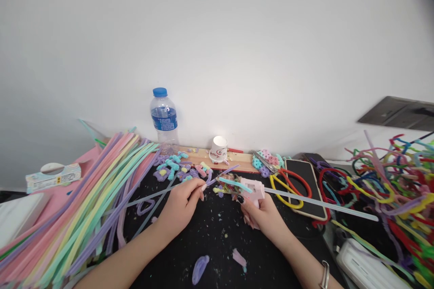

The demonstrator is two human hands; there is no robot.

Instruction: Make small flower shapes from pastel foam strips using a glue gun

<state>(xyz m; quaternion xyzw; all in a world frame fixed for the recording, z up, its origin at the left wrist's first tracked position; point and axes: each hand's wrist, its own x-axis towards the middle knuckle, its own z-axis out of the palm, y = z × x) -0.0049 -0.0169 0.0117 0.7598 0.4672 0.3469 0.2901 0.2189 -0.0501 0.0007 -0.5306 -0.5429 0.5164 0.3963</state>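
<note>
My right hand (254, 210) is wrapped round the grip of a pale pink hot glue gun (254, 189), whose nozzle points left. A long translucent glue stick (322, 203) runs out of its back to the right. Bits of coloured fuzz cling near the gun's front, and a turquoise strand (235, 184) lies across it. In my left hand (188, 196) a purple pipe cleaner piece (210, 181) is pinched between thumb and fingers, close to the nozzle. Whether nozzle and piece touch, I cannot tell.
Pastel pipe cleaners (91, 198) fill the left side. Behind my hands stand a water bottle (164, 119) and a paper cup (219, 149). Scissors (291, 185) rest on a phone (307, 180). Tangled pipe cleaners (400, 189) and a white device (366, 262) lie right; a purple loop (200, 269) lies in front.
</note>
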